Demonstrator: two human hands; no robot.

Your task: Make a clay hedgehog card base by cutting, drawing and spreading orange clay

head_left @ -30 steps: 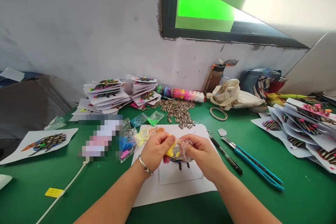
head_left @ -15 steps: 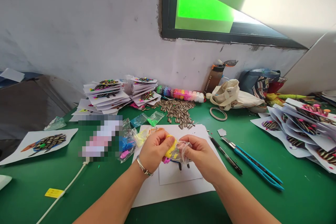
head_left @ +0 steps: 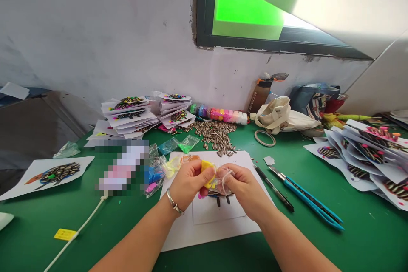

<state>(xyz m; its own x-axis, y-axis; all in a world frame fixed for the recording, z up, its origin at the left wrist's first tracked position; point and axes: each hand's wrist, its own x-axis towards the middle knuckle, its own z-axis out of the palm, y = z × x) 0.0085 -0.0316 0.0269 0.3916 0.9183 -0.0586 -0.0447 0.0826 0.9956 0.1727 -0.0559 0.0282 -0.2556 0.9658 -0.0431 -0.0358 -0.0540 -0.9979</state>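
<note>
My left hand is closed on a lump of yellow modelling clay, pinched between thumb and fingers. Beside it, my right hand grips a small clear plastic bag, which has bits of yellow in it and touches the clay. Both hands hover over a small white card lying on a larger white sheet. Sunflower seeds and dark strips show on the card below my fingers, with a pink bit at the left; the rest of that picture is hidden by my hands.
Loose sunflower seeds lie behind the sheet. Bagged clay is at its left; a black pen and blue tweezers are at its right. Stacked seed pictures stand back left, more at right. A bottle stands behind.
The yellow clay has turned and now shows a broader, flatter face above my left thumb. The plastic bag has shifted and crumpled slightly in my right hand.
</note>
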